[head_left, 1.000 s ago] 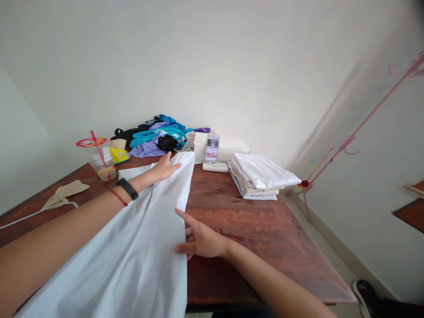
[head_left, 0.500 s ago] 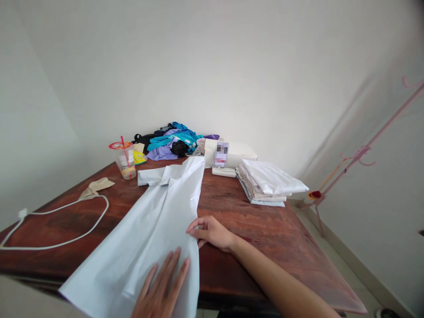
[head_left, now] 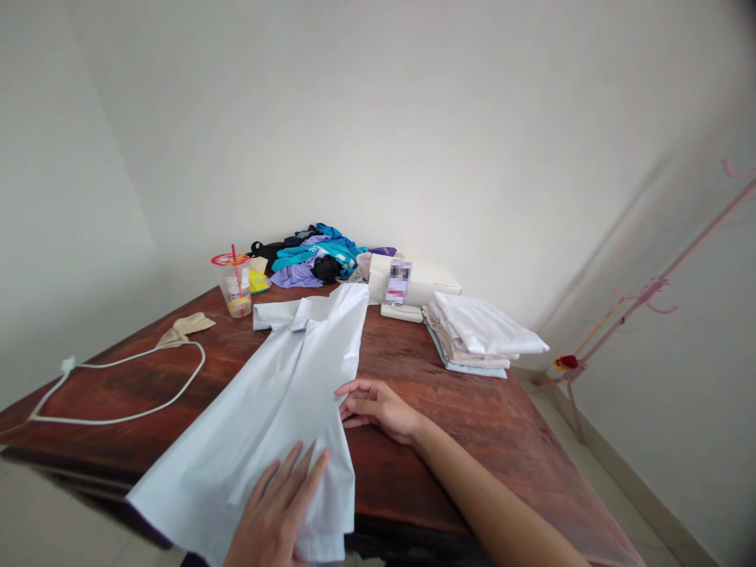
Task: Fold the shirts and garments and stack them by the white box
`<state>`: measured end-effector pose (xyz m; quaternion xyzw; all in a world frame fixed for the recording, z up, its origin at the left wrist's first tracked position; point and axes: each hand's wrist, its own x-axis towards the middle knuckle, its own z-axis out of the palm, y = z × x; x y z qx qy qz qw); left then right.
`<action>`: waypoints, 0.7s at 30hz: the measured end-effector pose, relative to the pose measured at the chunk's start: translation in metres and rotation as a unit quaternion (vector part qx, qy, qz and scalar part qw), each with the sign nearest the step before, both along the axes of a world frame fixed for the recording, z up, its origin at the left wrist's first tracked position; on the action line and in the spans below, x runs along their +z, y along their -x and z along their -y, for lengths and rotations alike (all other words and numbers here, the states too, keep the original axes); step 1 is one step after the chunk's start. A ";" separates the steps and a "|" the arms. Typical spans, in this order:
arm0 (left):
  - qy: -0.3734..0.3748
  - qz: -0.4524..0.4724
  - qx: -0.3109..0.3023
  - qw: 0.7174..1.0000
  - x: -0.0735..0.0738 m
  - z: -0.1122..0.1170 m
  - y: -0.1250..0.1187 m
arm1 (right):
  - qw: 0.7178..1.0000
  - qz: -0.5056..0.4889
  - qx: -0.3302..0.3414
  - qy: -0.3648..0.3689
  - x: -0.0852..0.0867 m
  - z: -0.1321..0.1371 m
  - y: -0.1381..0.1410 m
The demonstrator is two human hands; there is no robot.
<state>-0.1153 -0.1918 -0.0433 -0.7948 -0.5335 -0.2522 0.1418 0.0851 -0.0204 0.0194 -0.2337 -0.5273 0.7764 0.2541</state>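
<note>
A pale blue shirt (head_left: 289,394) lies lengthwise on the dark wooden table (head_left: 472,425), collar toward the far side, hem hanging over the near edge. My left hand (head_left: 275,512) rests flat on the shirt near the hem, fingers stretched out. My right hand (head_left: 378,407) sits at the shirt's right edge, fingers curled and touching the folded side of the cloth.
Folded white and beige clothes (head_left: 478,335) are stacked at the far right. A white box (head_left: 413,281) and a heap of coloured garments (head_left: 313,256) lie at the back. A plastic cup with a red straw (head_left: 235,285), a beige cloth (head_left: 186,325) and a white cable (head_left: 118,394) are on the left.
My left hand has drawn back from the shirt's collar to the hem near me. My right hand has stayed at the shirt's right edge.
</note>
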 end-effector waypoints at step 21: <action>0.151 0.420 0.007 0.895 0.014 0.009 0.025 | 0.921 0.254 -0.295 0.002 0.012 -0.118 0.042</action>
